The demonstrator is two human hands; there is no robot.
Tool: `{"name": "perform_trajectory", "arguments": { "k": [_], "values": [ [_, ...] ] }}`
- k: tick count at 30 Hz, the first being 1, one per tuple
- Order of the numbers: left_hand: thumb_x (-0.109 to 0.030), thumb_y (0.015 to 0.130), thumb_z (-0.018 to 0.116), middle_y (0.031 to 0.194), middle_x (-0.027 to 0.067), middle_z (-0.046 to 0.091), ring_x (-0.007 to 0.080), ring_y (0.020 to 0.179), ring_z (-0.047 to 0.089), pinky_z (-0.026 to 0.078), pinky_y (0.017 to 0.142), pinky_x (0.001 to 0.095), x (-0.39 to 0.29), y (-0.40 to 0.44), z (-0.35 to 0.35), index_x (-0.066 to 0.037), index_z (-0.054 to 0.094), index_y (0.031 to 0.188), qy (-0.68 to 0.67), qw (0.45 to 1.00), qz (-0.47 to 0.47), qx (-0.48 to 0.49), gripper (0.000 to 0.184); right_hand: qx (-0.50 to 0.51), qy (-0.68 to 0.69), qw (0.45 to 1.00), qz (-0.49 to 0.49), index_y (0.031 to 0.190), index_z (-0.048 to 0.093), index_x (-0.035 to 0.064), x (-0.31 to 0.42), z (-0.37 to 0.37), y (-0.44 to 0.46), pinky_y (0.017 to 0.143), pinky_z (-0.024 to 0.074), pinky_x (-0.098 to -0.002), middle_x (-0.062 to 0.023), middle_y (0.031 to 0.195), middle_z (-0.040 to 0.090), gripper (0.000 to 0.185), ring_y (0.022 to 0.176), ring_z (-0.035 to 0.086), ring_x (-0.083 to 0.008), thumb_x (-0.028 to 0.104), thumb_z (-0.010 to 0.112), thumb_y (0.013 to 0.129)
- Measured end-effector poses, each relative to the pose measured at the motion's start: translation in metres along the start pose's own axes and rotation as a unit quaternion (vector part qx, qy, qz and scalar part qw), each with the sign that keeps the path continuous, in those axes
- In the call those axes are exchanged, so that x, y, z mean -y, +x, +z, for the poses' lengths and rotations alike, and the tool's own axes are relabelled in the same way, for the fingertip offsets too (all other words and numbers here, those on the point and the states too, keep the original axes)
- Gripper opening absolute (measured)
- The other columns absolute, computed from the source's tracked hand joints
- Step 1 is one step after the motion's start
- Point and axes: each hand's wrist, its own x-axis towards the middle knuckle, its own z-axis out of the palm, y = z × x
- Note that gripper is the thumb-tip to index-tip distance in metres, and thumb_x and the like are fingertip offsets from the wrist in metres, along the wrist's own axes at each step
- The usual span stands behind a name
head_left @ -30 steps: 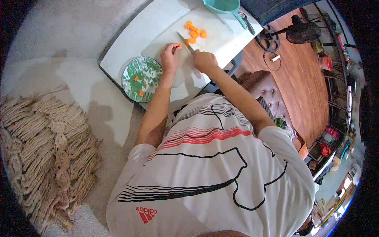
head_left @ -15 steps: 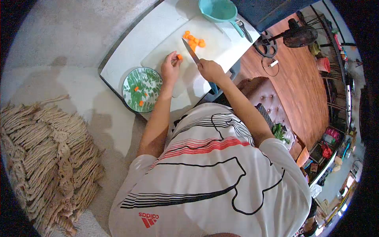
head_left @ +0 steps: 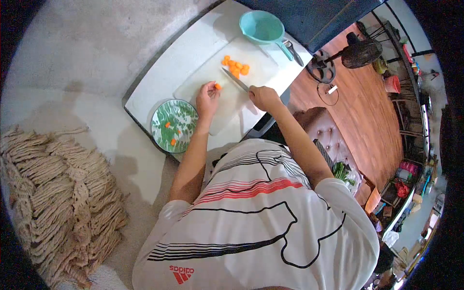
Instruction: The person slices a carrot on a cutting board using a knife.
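My left hand pinches a small orange carrot piece over the white cutting board. In my right hand is a knife, its blade slanting up and left toward several cut carrot chunks on the board. The blade tip lies close to the chunks; whether it touches them I cannot tell. Left of my left forearm sits a green and white patterned plate with a few carrot bits on it.
At the table's far end stands a turquoise strainer, with a black-handled peeler by its handle. A dark fan stands on the wooden floor to the right. A tufted seat is beside my right arm. Rope-like strands hang at left.
The view has shifted slightly, so the table sits lower. My right hand and the knife have moved a little right, away from the left hand. The left hand keeps its carrot piece.
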Motion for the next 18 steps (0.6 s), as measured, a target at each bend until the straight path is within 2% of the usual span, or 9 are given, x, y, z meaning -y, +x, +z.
{"name": "perform_trajectory", "arguments": {
  "k": [1,6,8,11,14,16,18],
  "values": [
    [-0.005,0.082,0.077,0.105,0.0115,0.068,0.0209,0.094,0.069,0.058,0.083,0.0314,0.002,0.001,0.0,-0.001,0.066,0.115,-0.009,1.0,-0.02,0.008,0.034,-0.016,0.004,1.0,-0.02,0.106,0.064,0.0097,-0.006,0.003,0.0,0.076,0.0552,-0.0526,-0.0187,0.083,0.071,0.029,0.082,0.07,-0.0401,0.031,0.046,0.099],
    [-0.004,0.083,0.076,0.104,0.0113,0.068,0.0211,0.093,0.07,0.058,0.082,0.0313,-0.001,0.003,-0.003,-0.003,0.066,0.114,0.028,0.999,0.011,0.016,0.033,-0.022,-0.006,0.997,-0.069,0.102,0.064,0.0091,-0.028,0.001,0.007,0.069,0.0544,-0.0536,-0.0172,0.079,0.07,0.026,0.074,0.069,-0.04,0.031,0.05,0.097],
    [-0.004,0.083,0.076,0.104,0.011,0.068,0.0212,0.092,0.07,0.057,0.082,0.0314,0.002,-0.006,-0.001,-0.003,0.066,0.114,0.044,0.999,-0.001,0.015,0.032,-0.044,-0.009,0.998,-0.045,0.104,0.065,0.0086,-0.027,0.001,0.009,0.072,0.0531,-0.0549,-0.0211,0.08,0.07,0.029,0.076,0.068,-0.0429,0.031,0.048,0.098],
    [-0.005,0.082,0.078,0.101,0.0095,0.07,0.0207,0.091,0.07,0.056,0.082,0.0321,0.005,-0.006,0.003,-0.004,0.068,0.112,-0.028,0.999,-0.035,-0.003,0.032,-0.035,0.057,0.997,-0.039,0.103,0.065,0.0075,-0.014,-0.009,0.0,0.075,0.0528,-0.0543,-0.0217,0.085,0.07,0.03,0.081,0.068,-0.0431,0.032,0.05,0.098],
    [-0.005,0.083,0.077,0.101,0.01,0.07,0.0209,0.09,0.07,0.056,0.082,0.0318,-0.012,-0.007,-0.001,-0.005,0.068,0.113,0.033,0.999,-0.042,0.009,0.031,-0.025,0.107,0.994,-0.016,0.102,0.065,0.0069,-0.01,-0.001,-0.015,0.077,0.0525,-0.054,-0.0224,0.088,0.07,0.032,0.085,0.067,-0.0437,0.034,0.05,0.098],
    [-0.006,0.084,0.075,0.1,0.0105,0.068,0.0213,0.091,0.071,0.057,0.081,0.032,-0.006,-0.005,0.0,-0.005,0.066,0.113,0.041,0.999,0.002,0.013,0.03,-0.011,0.115,0.993,0.014,0.102,0.065,0.0067,-0.011,0.002,-0.023,0.078,0.0525,-0.0538,-0.0228,0.089,0.07,0.032,0.086,0.067,-0.044,0.035,0.05,0.098],
    [-0.006,0.084,0.076,0.1,0.0098,0.069,0.0211,0.09,0.07,0.056,0.081,0.032,-0.001,-0.003,0.001,-0.005,0.067,0.113,0.033,0.999,0.009,0.011,0.03,0.029,0.079,0.996,-0.007,0.107,0.066,0.0073,-0.012,0.004,-0.028,0.082,0.0532,-0.0549,-0.0224,0.093,0.071,0.032,0.088,0.068,-0.0436,0.032,0.049,0.097]
  ]
}}
